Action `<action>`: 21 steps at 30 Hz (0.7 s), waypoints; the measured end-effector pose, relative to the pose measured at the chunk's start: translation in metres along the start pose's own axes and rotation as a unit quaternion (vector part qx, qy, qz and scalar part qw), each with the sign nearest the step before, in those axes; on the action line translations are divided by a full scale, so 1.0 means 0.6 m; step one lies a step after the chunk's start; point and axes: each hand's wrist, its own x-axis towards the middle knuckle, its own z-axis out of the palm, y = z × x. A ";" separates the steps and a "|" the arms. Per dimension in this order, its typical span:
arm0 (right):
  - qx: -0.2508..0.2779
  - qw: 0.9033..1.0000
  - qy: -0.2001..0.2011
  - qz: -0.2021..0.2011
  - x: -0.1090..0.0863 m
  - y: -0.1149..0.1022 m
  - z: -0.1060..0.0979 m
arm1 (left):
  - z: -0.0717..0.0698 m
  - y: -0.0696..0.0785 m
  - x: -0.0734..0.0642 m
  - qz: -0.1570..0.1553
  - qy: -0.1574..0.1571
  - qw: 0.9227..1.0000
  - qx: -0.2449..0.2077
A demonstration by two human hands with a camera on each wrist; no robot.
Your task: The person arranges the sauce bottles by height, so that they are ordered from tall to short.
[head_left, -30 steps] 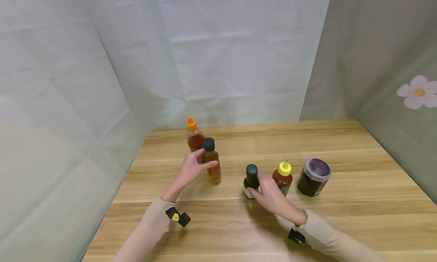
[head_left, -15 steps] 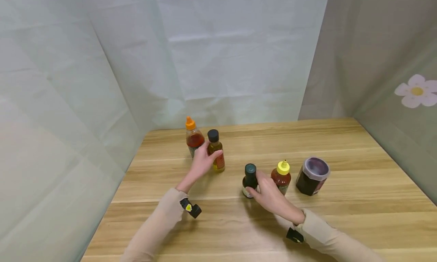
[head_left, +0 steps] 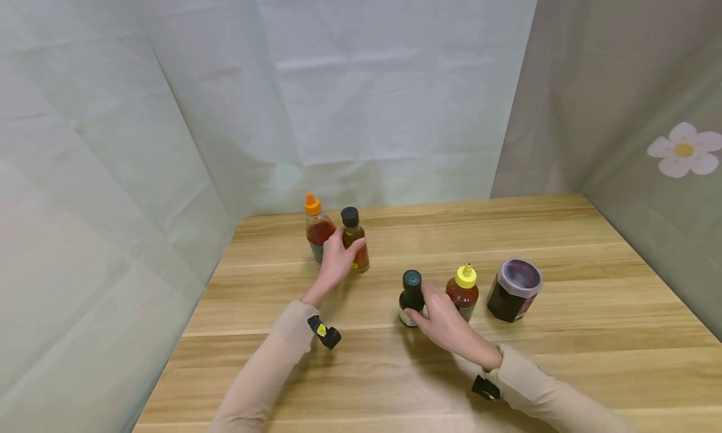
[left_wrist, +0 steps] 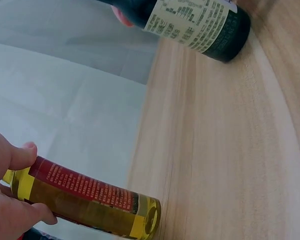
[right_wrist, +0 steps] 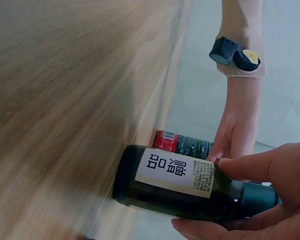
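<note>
My left hand [head_left: 337,257] grips a clear bottle of yellow oil [left_wrist: 90,197] with a black cap and red label, thumb and fingers around its upper part. It stands upright on the table beside a sauce bottle with an orange nozzle cap [head_left: 320,232], which my hand partly covers in the head view. Nearer to me, my right hand [head_left: 445,320] holds a dark green glass bottle [right_wrist: 175,180] with a white label, fingers and thumb at its shoulder. Just right of that hand is a red sauce bottle with a yellow nozzle cap [head_left: 464,292], its lower part partly hidden.
A dark jar with a translucent lid [head_left: 514,290] stands at the right. The wooden table [head_left: 564,370] runs back to pale cloth hangings [head_left: 389,107], with more cloth on both sides. A white flower [head_left: 684,150] shows on the right cloth.
My left hand has carried the oil bottle away from me, toward the back of the table, next to the orange-capped bottle. My right hand and the green bottle have stayed in place.
</note>
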 end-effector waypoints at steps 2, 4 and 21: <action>0.001 1.000 0.000 0.000 0.000 0.000 0.000 | 0.001 0.000 0.004 -0.001 0.001 1.000 0.000; 0.002 1.000 0.001 0.000 -0.001 0.001 0.000 | 0.002 -0.002 0.007 0.001 0.002 1.000 0.003; -0.003 1.000 0.002 -0.019 -0.006 0.001 -0.004 | -0.001 -0.006 0.024 0.002 0.001 0.999 0.035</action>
